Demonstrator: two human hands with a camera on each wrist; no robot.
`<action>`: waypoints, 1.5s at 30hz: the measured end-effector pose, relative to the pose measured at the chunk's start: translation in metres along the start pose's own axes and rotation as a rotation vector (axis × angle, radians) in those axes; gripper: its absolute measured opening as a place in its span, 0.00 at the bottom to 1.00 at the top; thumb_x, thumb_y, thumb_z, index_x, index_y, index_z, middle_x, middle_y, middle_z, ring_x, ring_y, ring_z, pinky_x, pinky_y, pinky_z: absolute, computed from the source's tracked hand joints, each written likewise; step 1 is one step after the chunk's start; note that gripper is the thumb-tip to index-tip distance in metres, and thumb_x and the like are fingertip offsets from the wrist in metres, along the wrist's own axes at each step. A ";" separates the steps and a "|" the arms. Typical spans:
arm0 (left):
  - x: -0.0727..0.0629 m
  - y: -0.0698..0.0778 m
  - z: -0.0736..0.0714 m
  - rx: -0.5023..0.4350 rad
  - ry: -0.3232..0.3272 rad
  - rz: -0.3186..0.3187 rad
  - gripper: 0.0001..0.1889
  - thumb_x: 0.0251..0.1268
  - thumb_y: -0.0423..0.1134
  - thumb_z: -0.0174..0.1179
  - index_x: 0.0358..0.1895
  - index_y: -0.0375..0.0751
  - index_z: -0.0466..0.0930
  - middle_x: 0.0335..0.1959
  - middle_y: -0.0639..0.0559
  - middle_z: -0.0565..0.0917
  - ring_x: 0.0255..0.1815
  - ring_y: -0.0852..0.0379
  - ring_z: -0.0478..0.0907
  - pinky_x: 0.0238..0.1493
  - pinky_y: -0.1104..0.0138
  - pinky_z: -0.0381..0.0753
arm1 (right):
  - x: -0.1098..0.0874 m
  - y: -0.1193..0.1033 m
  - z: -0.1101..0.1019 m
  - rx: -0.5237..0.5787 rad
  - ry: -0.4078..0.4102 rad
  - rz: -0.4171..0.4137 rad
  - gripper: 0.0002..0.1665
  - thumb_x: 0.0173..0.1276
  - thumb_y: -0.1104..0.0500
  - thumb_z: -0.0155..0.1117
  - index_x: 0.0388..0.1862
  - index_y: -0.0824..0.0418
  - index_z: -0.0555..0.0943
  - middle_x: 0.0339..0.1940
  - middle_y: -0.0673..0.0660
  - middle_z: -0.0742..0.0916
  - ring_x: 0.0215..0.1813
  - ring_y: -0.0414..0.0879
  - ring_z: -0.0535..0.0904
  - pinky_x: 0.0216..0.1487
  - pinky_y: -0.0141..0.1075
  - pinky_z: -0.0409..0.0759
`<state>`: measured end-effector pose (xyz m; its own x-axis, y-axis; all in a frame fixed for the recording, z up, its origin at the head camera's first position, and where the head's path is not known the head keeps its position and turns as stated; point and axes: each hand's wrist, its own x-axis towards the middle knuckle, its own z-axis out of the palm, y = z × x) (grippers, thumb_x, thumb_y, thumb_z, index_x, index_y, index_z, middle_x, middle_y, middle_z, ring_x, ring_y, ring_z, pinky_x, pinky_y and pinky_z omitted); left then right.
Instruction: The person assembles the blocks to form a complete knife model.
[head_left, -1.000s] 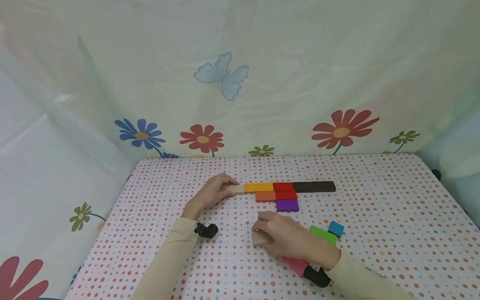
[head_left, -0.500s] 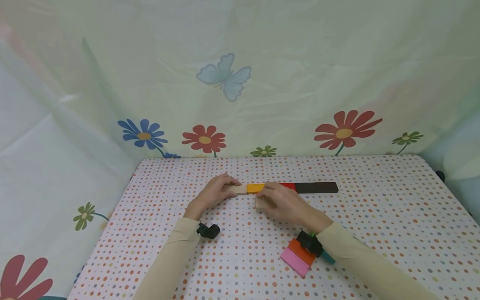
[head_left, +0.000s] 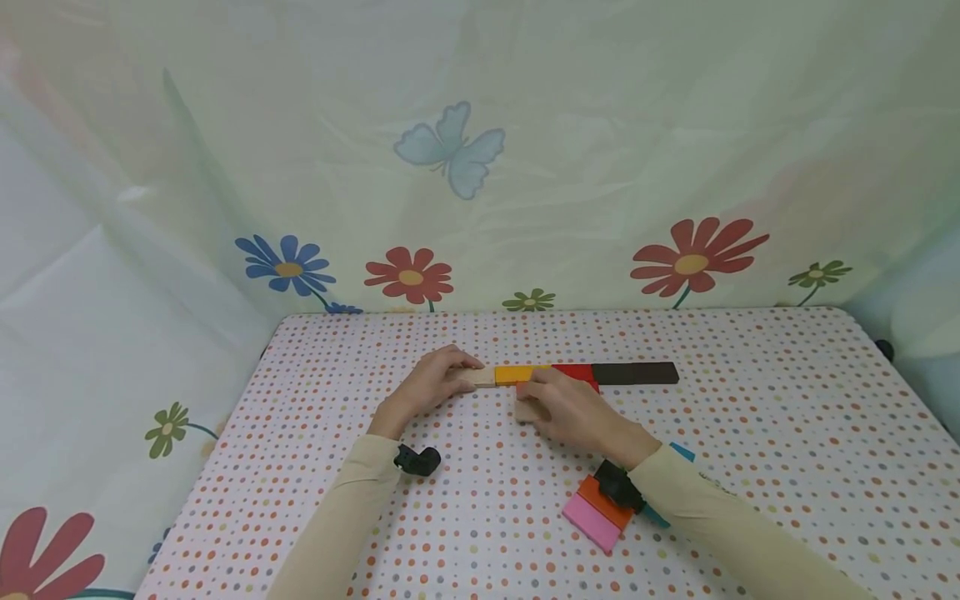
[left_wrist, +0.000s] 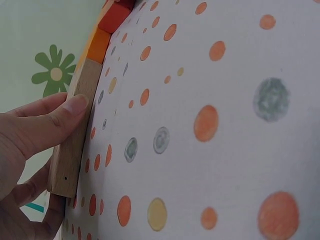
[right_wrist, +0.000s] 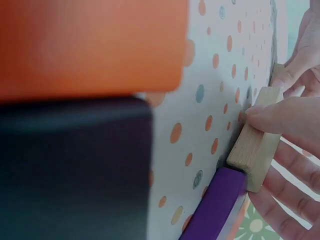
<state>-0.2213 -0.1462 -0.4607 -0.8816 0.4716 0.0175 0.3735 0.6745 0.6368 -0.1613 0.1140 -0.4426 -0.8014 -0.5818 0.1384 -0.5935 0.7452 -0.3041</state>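
Observation:
My left hand (head_left: 431, 385) holds a bare wooden block (left_wrist: 75, 135) by its sides, thumb on the near face. This block is the left end of a straight row, touching the yellow block (head_left: 522, 375). Right of that come a red block (head_left: 573, 372) and dark brown blocks (head_left: 635, 373). My right hand (head_left: 576, 410) pinches a second bare wooden block (right_wrist: 255, 145) between thumb and fingers. Its end lies right at the end of the purple block (right_wrist: 215, 205), just in front of the row. In the head view my right hand hides the purple block.
Under my right wrist lie a pink block (head_left: 591, 522), an orange block (head_left: 604, 502) and a teal block (head_left: 656, 517), partly covered by the wrist camera (head_left: 618, 485). A blue block (head_left: 682, 452) shows behind the sleeve. The dotted table (head_left: 450, 533) meets a flowered cloth backdrop (head_left: 570, 208).
My right hand has carried its wooden block away from the near part of the table, up to the blocks in front of the row. My left hand has stayed on its block.

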 end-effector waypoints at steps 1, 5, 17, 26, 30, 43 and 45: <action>0.000 0.000 0.000 0.000 0.001 0.001 0.16 0.70 0.37 0.70 0.59 0.45 0.87 0.55 0.51 0.84 0.58 0.51 0.80 0.65 0.55 0.76 | -0.001 0.000 0.000 -0.002 -0.002 0.004 0.22 0.57 0.65 0.84 0.52 0.63 0.88 0.46 0.57 0.84 0.42 0.46 0.77 0.44 0.37 0.84; 0.001 0.000 0.000 0.008 -0.002 0.008 0.16 0.70 0.37 0.70 0.60 0.45 0.87 0.55 0.50 0.84 0.58 0.51 0.80 0.65 0.55 0.76 | -0.002 0.000 0.002 -0.011 -0.004 0.011 0.23 0.56 0.65 0.84 0.51 0.63 0.88 0.43 0.56 0.84 0.40 0.45 0.76 0.41 0.35 0.83; 0.001 0.001 0.000 0.018 -0.004 0.016 0.16 0.71 0.36 0.69 0.60 0.44 0.87 0.55 0.49 0.84 0.57 0.50 0.80 0.64 0.55 0.77 | -0.001 -0.002 0.001 -0.050 -0.002 0.021 0.21 0.57 0.65 0.84 0.50 0.62 0.89 0.42 0.56 0.83 0.40 0.45 0.77 0.42 0.35 0.84; 0.000 0.000 0.001 0.023 0.006 0.015 0.16 0.70 0.36 0.69 0.60 0.44 0.87 0.55 0.49 0.84 0.56 0.51 0.80 0.63 0.55 0.77 | -0.001 -0.002 0.002 -0.050 -0.003 0.007 0.17 0.58 0.66 0.83 0.47 0.63 0.90 0.40 0.54 0.81 0.39 0.43 0.75 0.41 0.33 0.83; -0.001 0.001 0.001 0.022 0.005 0.014 0.16 0.71 0.36 0.69 0.60 0.44 0.87 0.55 0.49 0.84 0.57 0.50 0.80 0.63 0.55 0.77 | -0.003 -0.002 -0.006 0.005 -0.011 0.010 0.13 0.61 0.64 0.81 0.46 0.62 0.91 0.39 0.53 0.83 0.38 0.42 0.75 0.40 0.32 0.82; -0.001 0.000 0.001 0.029 0.013 0.023 0.16 0.70 0.36 0.69 0.59 0.44 0.87 0.55 0.49 0.84 0.57 0.50 0.80 0.63 0.55 0.78 | -0.031 0.001 -0.063 0.069 -0.124 -0.003 0.14 0.64 0.63 0.79 0.49 0.60 0.90 0.48 0.56 0.85 0.51 0.52 0.82 0.49 0.46 0.87; -0.001 0.001 0.000 0.025 0.010 0.019 0.16 0.70 0.37 0.69 0.60 0.44 0.87 0.55 0.49 0.84 0.57 0.50 0.80 0.63 0.55 0.78 | -0.039 0.003 -0.067 0.087 -0.161 0.000 0.15 0.64 0.63 0.79 0.49 0.59 0.90 0.47 0.53 0.84 0.50 0.49 0.80 0.49 0.45 0.87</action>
<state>-0.2199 -0.1459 -0.4606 -0.8771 0.4789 0.0372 0.3971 0.6795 0.6169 -0.1371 0.1608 -0.3853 -0.7752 -0.6316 -0.0117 -0.5792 0.7181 -0.3858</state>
